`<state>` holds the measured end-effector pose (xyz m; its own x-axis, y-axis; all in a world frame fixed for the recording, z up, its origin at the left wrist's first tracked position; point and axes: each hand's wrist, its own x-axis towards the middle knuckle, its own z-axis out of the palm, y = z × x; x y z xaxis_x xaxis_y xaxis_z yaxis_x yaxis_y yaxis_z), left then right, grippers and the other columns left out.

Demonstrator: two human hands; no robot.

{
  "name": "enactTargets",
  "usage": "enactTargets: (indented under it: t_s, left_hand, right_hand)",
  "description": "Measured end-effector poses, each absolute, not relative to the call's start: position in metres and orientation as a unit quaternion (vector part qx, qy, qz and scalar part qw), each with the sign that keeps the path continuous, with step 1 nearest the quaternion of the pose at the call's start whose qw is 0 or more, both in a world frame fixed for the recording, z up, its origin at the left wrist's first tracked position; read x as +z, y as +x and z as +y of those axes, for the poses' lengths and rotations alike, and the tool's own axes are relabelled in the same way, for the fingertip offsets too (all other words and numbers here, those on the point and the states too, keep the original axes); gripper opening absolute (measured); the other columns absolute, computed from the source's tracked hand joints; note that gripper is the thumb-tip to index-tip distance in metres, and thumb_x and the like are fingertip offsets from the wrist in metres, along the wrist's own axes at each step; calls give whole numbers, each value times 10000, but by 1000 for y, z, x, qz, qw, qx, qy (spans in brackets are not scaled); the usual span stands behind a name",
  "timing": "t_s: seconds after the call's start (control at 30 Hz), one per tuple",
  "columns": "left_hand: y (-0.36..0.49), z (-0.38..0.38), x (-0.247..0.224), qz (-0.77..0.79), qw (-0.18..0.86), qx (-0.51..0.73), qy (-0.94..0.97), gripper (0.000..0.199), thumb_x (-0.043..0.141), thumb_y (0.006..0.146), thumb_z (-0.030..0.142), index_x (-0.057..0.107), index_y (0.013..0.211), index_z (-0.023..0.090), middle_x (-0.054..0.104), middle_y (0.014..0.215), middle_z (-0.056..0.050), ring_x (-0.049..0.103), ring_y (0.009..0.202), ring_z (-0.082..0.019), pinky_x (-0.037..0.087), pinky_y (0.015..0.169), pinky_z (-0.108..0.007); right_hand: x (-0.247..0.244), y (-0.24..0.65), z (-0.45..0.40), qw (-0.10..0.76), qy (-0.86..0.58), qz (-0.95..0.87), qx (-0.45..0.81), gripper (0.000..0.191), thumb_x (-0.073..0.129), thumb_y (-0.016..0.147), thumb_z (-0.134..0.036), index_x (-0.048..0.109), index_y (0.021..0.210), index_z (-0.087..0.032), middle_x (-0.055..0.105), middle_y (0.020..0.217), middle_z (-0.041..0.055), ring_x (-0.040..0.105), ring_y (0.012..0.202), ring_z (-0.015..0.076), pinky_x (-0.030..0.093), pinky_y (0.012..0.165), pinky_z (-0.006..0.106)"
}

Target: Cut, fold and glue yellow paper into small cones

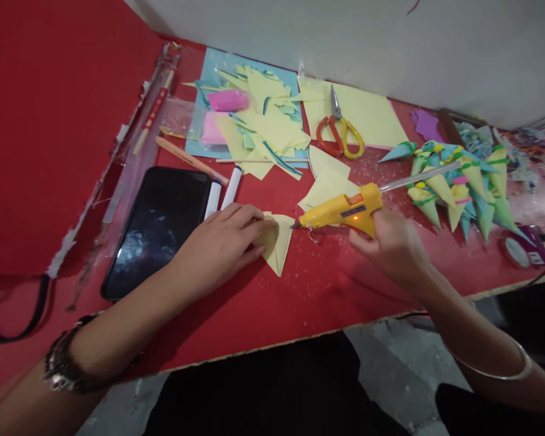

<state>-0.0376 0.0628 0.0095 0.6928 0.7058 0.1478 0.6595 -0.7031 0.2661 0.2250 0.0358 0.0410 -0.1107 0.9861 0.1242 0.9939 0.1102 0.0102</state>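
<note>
Right hand (396, 243) gripping glue gun (327, 212), left hand (227, 237) holding folded paper (280, 242) at centre, cones (441, 186) at right of frame

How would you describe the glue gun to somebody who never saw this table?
At the red table, find the folded pale paper under the left hand. The right hand holds the glue gun, its nozzle toward that paper. Unlike the scissors nearby, it has a glowing orange light and clear rear stick.

The red tabletop (331, 290) carries a black phone (163, 224), two markers (231, 188), a blue sheet (209, 62), paper cones (484, 212) and a folded yellow paper (280, 242).
</note>
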Motion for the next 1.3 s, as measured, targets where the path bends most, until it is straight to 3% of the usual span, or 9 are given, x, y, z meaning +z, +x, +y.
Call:
enactTargets:
  t_s: [0.4, 0.7, 0.9, 1.13, 1.3]
  left_hand:
    - [-38, 63, 9, 372, 104, 121, 914, 295, 496, 834, 258, 560, 1107, 168, 578, 988, -80, 519, 927, -239, 453, 780, -355]
    - [-40, 63, 9, 366, 100, 121, 917, 302, 476, 832, 231, 541, 1123, 180, 574, 1022, -80, 528, 939, -234, 449, 775, -346]
    - [-40, 63, 10, 357, 95, 125, 921, 278, 410, 843, 197, 588, 1055, 222, 617, 1013, -55, 563, 930, -224, 455, 742, -340]
    - [-42, 65, 9, 339, 107, 135, 925, 330, 327, 873, 192, 606, 1046, 228, 648, 1048, -36, 590, 939, -185, 452, 776, -321]
    - [-46, 66, 12, 366, 63, 144, 917, 310, 345, 873, 197, 629, 991, 239, 655, 1019, -26, 584, 932, -209, 433, 737, -354]
  right_hand:
    - [31, 231, 45, 95, -679, -727, -37, 186, 509, 697, -359, 510, 694, -174, 437, 518, 7, 374, 450, 132, 221, 445, 257]
    - [42, 260, 49, 250, -774, -576, -77, 318, 608, 650, -469, 499, 669, -171, 518, 579, 34, 463, 526, 151, 339, 512, 283]
    - [16, 310, 47, 255, -819, -511, -46, 355, 490, 733, -423, 541, 916, -122, 609, 905, 191, 568, 798, 261, 404, 677, 354]
    - [10, 316, 43, 231, -818, -527, 0, 350, 511, 685, -449, 571, 839, -141, 621, 827, 155, 583, 770, 284, 432, 673, 396]
    - [18, 319, 39, 246, -788, -564, 10, 409, 573, 665, -486, 596, 904, -154, 628, 852, 123, 595, 780, 263, 456, 672, 370]
